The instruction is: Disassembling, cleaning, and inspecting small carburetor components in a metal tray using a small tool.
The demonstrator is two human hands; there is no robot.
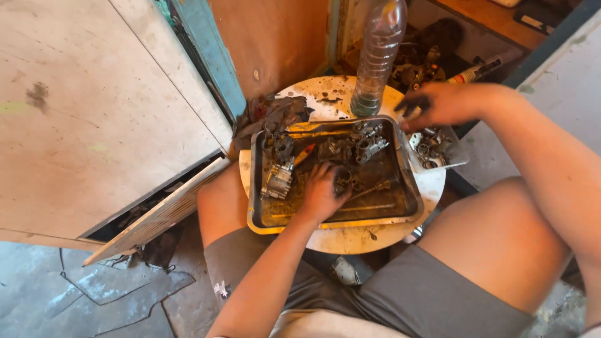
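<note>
On top of a little round white stool [350, 241] sits a dirty rectangular metal tray [400, 164] with a shallow pool of brownish, oily liquid in it. Soaking in there are a bunch of grimy grey metal engine bits: a carburetor body [278, 179] at the left end, two more cast parts [369, 145] toward the back, and a thin rod [369, 189] lying near the front right.

The person's left hand [322, 191] is down in the tray, fingers curled around a small round metal part [344, 179], which is dark, greasy and half hidden, so I can't make out much more of it. The right hand [438, 103] hovers with fingers spread loose over the tray's back right corner, fingertips black with grease, gripping nothing.

Just right of the tray is a smaller light-coloured tray [457, 159] piled with small rings and fittings. Behind the tray stands a clear ribbed plastic bottle [377, 56] with a bit of greenish liquid at the bottom. A filthy rag [275, 112] is bunched at the back left corner. Further back lies a white tube with a red band [479, 71].
</note>
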